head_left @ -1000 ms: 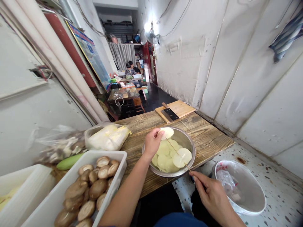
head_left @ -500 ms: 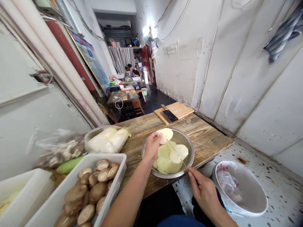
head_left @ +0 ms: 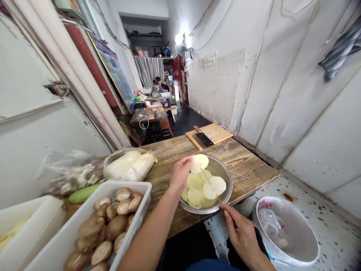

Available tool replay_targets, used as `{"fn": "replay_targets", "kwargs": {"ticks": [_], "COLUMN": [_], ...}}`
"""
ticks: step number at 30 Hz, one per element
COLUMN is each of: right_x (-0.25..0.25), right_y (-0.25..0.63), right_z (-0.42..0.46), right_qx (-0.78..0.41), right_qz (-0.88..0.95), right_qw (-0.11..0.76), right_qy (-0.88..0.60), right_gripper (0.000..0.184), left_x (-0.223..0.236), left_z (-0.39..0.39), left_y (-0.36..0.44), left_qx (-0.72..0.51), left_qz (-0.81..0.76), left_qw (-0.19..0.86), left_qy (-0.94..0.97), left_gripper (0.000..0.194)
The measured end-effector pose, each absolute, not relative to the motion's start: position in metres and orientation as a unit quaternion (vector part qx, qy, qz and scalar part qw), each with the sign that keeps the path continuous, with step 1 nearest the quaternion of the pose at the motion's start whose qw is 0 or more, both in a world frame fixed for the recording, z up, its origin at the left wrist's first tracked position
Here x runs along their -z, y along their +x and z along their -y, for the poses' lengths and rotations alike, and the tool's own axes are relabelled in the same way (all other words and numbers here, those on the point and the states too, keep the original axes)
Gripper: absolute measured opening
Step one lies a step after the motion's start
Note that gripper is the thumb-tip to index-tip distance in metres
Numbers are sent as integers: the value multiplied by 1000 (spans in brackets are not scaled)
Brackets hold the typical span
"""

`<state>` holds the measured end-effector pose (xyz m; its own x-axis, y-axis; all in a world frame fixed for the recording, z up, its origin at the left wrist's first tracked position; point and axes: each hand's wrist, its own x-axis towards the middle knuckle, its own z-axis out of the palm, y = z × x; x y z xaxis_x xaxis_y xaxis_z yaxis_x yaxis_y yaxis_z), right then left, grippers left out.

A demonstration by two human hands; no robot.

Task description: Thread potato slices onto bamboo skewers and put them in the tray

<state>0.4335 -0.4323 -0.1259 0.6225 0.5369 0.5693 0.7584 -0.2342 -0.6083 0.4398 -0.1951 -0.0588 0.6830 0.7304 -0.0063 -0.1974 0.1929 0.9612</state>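
Over a metal bowl point(head_left: 225, 177), my left hand point(head_left: 181, 174) pinches a thin pale potato slice point(head_left: 199, 163) by its left edge. My right hand point(head_left: 239, 229) is closed on the lower end of a thin wooden skewer point(head_left: 218, 197), just off the bowl's near rim. A second potato slice point(head_left: 216, 187) is threaded on that skewer, and the skewer's upper end meets the slice in my left hand; whether it pierces through there I cannot tell. More potato slices point(head_left: 194, 194) lie in the bowl below.
Loose skewers point(head_left: 239, 174) lie on the wooden table point(head_left: 169, 150) right of the bowl. A cleaver point(head_left: 203, 139) rests on a cutting board point(head_left: 218, 132) behind. Left are a tub of mushrooms point(head_left: 117, 227) and bagged cabbage point(head_left: 129, 165). A lined bin point(head_left: 299, 233) stands at right.
Both hands still hold the slice and the skewer in nearly the same pose. The whole view has shifted slightly, with the scene a little further right.
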Motion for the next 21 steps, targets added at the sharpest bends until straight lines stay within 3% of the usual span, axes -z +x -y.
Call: {"fn": "replay_targets", "kwargs": {"ticks": [8, 16, 21], "right_x": [119, 122, 126], "right_y": [434, 436, 437], "right_z": [434, 435, 433], "right_qx": [93, 130, 136], "right_qz": [401, 398, 414], "right_qw": [454, 481, 484], "right_qy": [-790, -770, -759], "right_gripper": [30, 30, 29], "left_x": [58, 64, 63], "left_z": [208, 208, 211], "left_y": [433, 437, 438], "left_qx": [-356, -279, -310], "left_qz": [-189, -224, -235], "left_qw": [609, 743, 738], "left_qy": [684, 565, 551], "left_gripper": [18, 23, 20]}}
